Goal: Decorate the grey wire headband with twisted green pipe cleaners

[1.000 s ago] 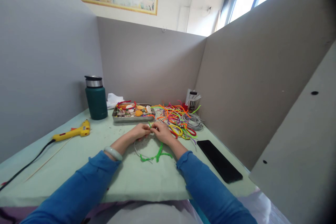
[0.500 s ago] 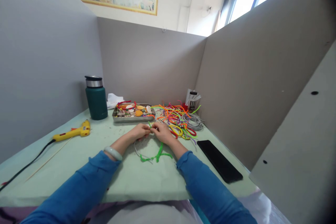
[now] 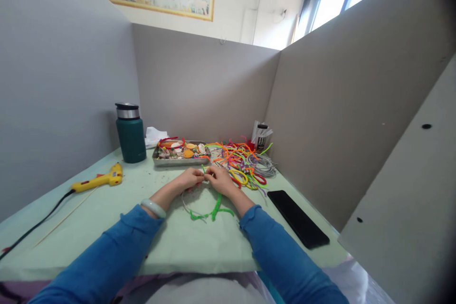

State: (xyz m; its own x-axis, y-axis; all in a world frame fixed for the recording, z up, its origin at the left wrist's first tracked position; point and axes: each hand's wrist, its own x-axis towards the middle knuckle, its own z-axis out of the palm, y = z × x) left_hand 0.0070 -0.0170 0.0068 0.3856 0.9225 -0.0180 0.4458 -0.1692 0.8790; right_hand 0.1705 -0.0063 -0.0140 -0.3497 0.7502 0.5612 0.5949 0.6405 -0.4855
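Observation:
My left hand [image 3: 192, 178] and my right hand [image 3: 218, 178] meet over the middle of the table, fingertips pinched together. Between them is a green pipe cleaner [image 3: 203, 169], its short end poking up above the fingers. More fuzzy green pipe cleaner [image 3: 215, 208] hangs below my right hand and spreads into several branches near the tabletop. A thin pale wire [image 3: 184, 202] curves down from under my left hand towards the green branches. My fingers hide where these pieces join. A thin silvery tip shows just beyond my right hand; its kind is unclear.
A metal tray [image 3: 181, 162] of shells and beads stands behind my hands, beside a tangle of coloured pipe cleaners [image 3: 242, 159]. A yellow glue gun [image 3: 99, 181], a wooden stick [image 3: 66, 217] and a green bottle [image 3: 131, 137] are leftward. A black phone [image 3: 297, 218] lies right. Partitions enclose the table.

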